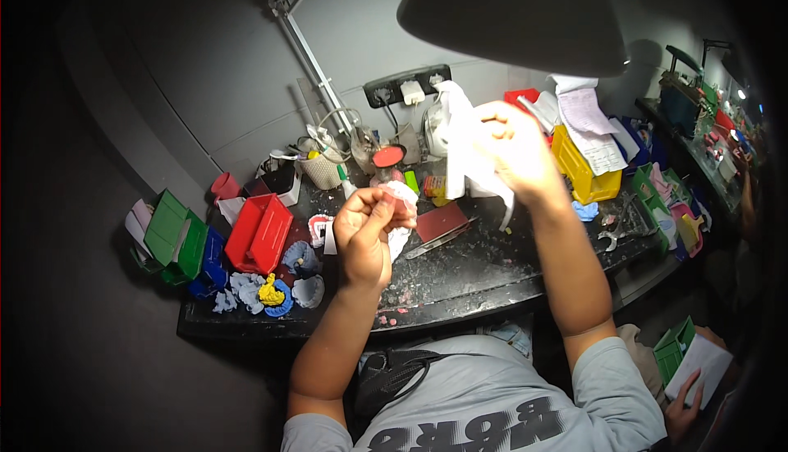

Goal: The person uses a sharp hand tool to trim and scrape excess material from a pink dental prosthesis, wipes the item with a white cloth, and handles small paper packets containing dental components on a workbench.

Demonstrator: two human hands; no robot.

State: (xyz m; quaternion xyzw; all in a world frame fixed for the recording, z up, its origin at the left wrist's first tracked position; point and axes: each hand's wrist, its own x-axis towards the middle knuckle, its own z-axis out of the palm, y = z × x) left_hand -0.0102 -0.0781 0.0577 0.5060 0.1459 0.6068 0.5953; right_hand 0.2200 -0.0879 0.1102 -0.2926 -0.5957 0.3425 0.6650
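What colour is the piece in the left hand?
The piece is pink and white: see head view.

Pale grey shirt (480, 370): large dark block capitals (535, 413) across front, clearly printed, set at slant in two rows
White paper sheets (603, 155) at yellow bin (566, 161): rows of small dark marks, too small to read
Small box with red and yellow print (435, 187) on dark surface (447, 292): print too small to read
No other lettering made out

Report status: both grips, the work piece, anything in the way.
Left grip on pink-and-white piece. Right grip holding white sheet, washed out by glare. Lamp shade overhead.
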